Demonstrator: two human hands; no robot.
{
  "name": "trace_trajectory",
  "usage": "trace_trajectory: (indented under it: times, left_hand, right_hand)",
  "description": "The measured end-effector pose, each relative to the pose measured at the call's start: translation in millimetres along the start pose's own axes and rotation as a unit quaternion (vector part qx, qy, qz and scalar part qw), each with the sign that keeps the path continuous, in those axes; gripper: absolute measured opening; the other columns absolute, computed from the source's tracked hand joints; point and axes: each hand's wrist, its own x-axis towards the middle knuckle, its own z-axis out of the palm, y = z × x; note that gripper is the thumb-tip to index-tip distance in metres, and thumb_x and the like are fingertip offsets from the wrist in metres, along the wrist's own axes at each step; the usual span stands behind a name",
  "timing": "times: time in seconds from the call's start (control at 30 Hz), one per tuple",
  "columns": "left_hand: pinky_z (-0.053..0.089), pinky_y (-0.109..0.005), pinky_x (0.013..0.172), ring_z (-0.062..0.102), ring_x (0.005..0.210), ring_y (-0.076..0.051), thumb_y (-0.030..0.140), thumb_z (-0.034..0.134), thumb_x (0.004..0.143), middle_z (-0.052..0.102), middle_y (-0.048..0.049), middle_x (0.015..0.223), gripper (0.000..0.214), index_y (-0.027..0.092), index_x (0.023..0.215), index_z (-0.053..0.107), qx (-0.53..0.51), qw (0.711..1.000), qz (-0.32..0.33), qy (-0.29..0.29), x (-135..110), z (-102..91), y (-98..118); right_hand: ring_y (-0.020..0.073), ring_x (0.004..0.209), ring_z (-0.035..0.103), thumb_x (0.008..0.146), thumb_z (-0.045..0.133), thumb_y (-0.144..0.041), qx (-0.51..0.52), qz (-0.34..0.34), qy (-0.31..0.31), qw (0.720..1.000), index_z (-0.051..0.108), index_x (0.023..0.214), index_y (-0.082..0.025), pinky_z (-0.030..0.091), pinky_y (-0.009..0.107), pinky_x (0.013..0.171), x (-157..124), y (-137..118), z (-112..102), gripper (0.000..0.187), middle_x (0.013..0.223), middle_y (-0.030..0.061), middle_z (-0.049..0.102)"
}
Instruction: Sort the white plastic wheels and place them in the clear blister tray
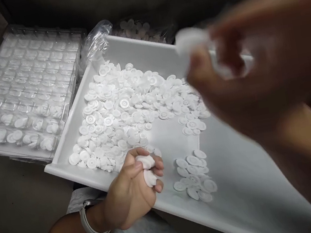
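My left hand (136, 189), a pale band at its wrist, is half curled over the front edge of the white tray (261, 178). Its fingers are closed around two small white round pieces (150, 178). My right hand (241, 58) is raised close to the camera at the upper right and smeared by motion. Between its thumb and fingertip it pinches a white disc (192, 40); something pale and blurred also shows inside the palm. Many white round plastic pieces (125, 103) are heaped across the tray's far left, and a smaller group (193, 173) lies near its front wall.
To the left of the tray stands a stack of clear plastic trays (29, 74) with many compartments; the front rows hold white pieces. Crumpled clear film (99, 38) touches the tray's far left corner. Behind the tray is a dim bag of round pieces (138, 30).
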Motion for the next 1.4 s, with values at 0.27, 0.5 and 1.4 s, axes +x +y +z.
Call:
trace_trajectory:
  times: [0.27, 0.5, 1.4]
  left_hand:
    - [0.039, -0.022, 0.068, 0.053, 0.077, -0.011, 0.031, 0.057, 0.086, 0.058, -0.0034, 0.088, 0.017, 0.019, 0.097, 0.055, -0.031, 0.999, 0.016, 0.041, -0.6, 4.6, 3.3]
    - [0.044, -0.029, 0.080, 0.054, 0.079, -0.014, 0.041, 0.023, 0.098, 0.053, -0.0030, 0.080, 0.043, 0.018, 0.093, 0.059, -0.014, 0.998, -0.062, 0.012, 4.1, 10.0, 5.2]
    - [0.047, -0.023, 0.070, 0.066, 0.072, -0.011, 0.024, 0.036, 0.095, 0.060, -0.0003, 0.073, 0.021, 0.019, 0.088, 0.055, -0.068, 0.992, -0.018, 0.101, 5.5, 13.8, 5.8]
  right_hand:
    - [0.0125, 0.086, 0.059, 0.091, 0.043, -0.012, 0.057, 0.022, -0.035, 0.998, 0.045, 0.116, -0.021, 0.049, 0.026, 0.070, -18.0, -13.4, 18.5, 0.027, 0.096, 0.0026, 0.055]
    - [0.0230, 0.124, 0.059, 0.094, 0.045, -0.007, -0.088, -0.067, -0.105, 0.988, 0.025, 0.149, -0.025, 0.040, 0.050, 0.108, -104.4, -54.7, 43.7, 0.061, 0.128, 0.0095, 0.065]
    - [0.0213, 0.121, 0.056, 0.086, 0.067, -0.017, -0.056, 0.110, 0.046, 0.991, 0.062, 0.110, -0.020, 0.055, 0.034, 0.091, -137.7, -62.6, 67.1, 0.025, 0.128, 0.0101, 0.057]
